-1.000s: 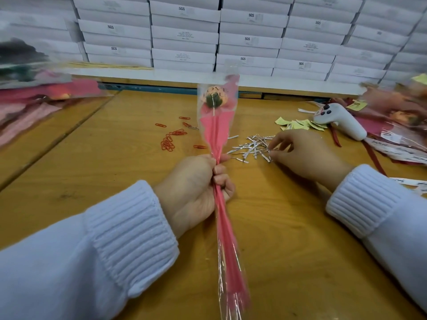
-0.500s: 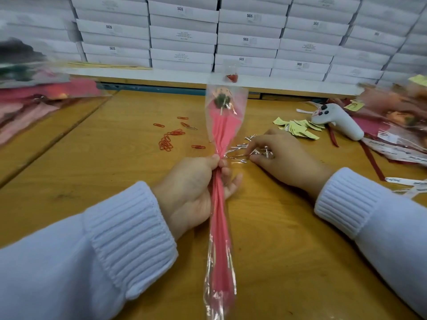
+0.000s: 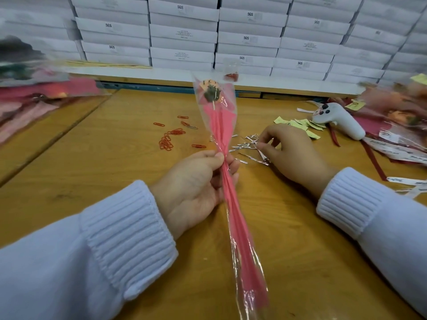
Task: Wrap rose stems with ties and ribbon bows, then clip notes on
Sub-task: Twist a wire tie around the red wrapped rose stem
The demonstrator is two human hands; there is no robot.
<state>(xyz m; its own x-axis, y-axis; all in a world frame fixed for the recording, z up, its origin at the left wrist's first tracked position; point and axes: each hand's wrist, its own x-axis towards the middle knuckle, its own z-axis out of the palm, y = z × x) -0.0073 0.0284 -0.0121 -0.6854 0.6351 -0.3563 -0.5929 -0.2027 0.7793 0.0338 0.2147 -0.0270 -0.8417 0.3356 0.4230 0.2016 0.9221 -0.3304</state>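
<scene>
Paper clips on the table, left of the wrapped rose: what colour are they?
The paper clips are red; the head view shows them best.

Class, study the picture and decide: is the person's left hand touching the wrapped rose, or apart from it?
Touching. The head view shows the left hand pinching the wrapped rose between thumb and fingers, no gap.

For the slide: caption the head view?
Left hand grips wrapped rose; right hand pinches at silver twist ties.
</scene>
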